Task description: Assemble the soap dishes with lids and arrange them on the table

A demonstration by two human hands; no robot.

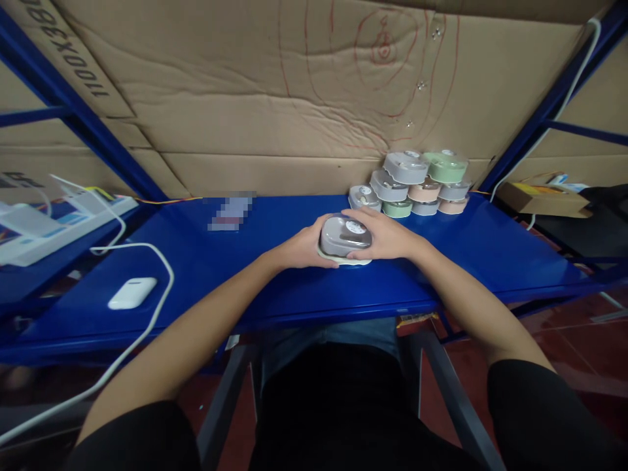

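Observation:
A grey box with a shiny clear lid and a round white label (343, 237) is between my two hands near the middle of the blue table (289, 291). Around its left side wraps my left hand (305, 247), fingers partly hidden behind it. My right hand (385, 234) grips the right side, with fingers over the top back edge and the thumb low at the front. A pale scalloped rim shows beneath the box. Behind and to the right, several similar boxes in grey, green and pink (405, 168) stand stacked.
On the left lie a white earphone case (132, 293), a white cable (164, 265) and a power strip (73, 229). A pixelated item (230, 212) rests at the back left. Cardboard (245, 124) walls the rear; an open carton (544, 199) is at right.

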